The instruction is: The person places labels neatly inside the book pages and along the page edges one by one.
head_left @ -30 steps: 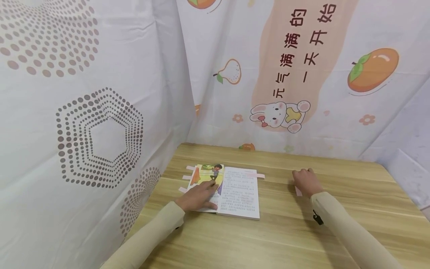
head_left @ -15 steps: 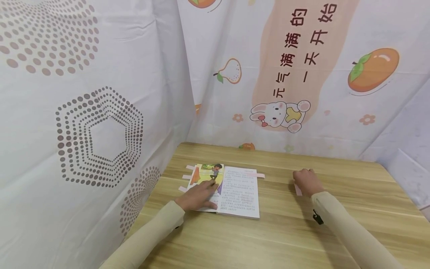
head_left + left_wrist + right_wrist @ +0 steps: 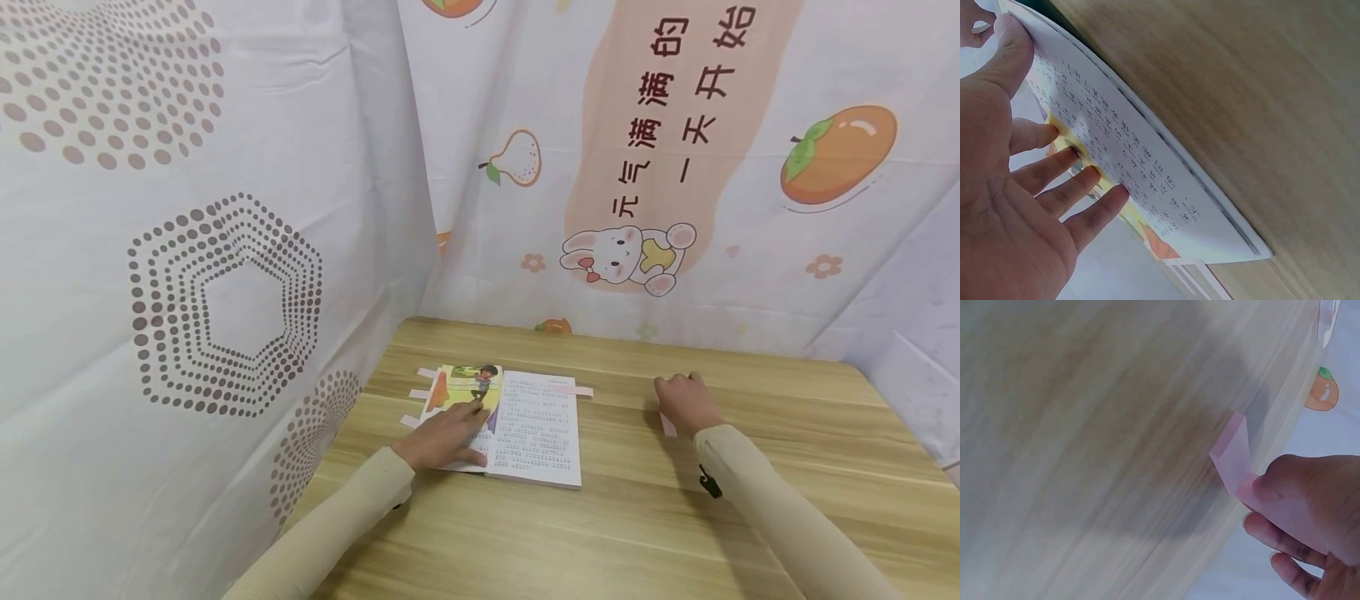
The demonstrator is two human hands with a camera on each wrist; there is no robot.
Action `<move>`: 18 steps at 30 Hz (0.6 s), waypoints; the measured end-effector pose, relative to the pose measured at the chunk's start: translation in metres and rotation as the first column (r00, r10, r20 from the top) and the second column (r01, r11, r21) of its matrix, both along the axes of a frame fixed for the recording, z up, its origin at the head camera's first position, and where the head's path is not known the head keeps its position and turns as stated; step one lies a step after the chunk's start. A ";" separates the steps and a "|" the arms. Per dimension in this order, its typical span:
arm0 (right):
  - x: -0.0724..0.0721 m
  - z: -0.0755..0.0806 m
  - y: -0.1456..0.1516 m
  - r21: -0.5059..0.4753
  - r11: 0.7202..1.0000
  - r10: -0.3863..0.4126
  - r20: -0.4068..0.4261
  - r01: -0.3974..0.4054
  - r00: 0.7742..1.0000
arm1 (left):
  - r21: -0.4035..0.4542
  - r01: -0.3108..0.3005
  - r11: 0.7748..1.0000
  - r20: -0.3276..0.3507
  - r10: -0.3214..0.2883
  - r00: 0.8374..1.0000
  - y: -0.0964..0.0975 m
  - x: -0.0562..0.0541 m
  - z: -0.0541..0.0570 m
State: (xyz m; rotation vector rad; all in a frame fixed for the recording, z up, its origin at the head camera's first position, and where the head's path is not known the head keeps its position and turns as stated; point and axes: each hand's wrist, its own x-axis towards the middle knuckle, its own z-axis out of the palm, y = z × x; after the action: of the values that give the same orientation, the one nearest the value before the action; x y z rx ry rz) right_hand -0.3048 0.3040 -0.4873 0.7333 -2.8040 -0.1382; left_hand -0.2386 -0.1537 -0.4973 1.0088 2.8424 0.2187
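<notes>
"What's the left hand (image 3: 442, 435) up to?"

"It lies spread on the open book (image 3: 536, 421), fingers nearly straight, touching the left page (image 3: 1094, 119) and gripping nothing."

"And the other?"

"The right hand (image 3: 686, 402) is well apart from the book, off to the left hand's right. It pinches pink paper (image 3: 1285, 515) between thumb and fingers. Another pink piece (image 3: 1230, 455) slants up just past the thumb tip; I can't tell whether the two are joined."

"How far along does it look?"

"Partway, I'd judge. Three pale tabs (image 3: 420, 393) already poke out of the book, just to the left of the left hand, and a pink tab (image 3: 577, 390) crosses the edge of the right page (image 3: 543, 454), ahead of that hand and to its right."

"And what's left?"

"The pink paper in the right hand isn't on the book. How much remains beyond that, I can't tell."
</notes>
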 end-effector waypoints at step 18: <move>-0.002 -0.001 0.003 -0.046 0.999 -0.017 0.024 0.018 1.000 | 0.005 0.007 1.000 -0.008 -0.007 1.000 0.001 0.002 0.002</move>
State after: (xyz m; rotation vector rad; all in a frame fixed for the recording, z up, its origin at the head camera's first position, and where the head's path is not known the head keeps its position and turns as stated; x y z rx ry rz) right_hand -0.3067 0.3069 -0.4882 0.7050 -2.8263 -0.0672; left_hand -0.2370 -0.1531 -0.4952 1.0227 2.8465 0.2212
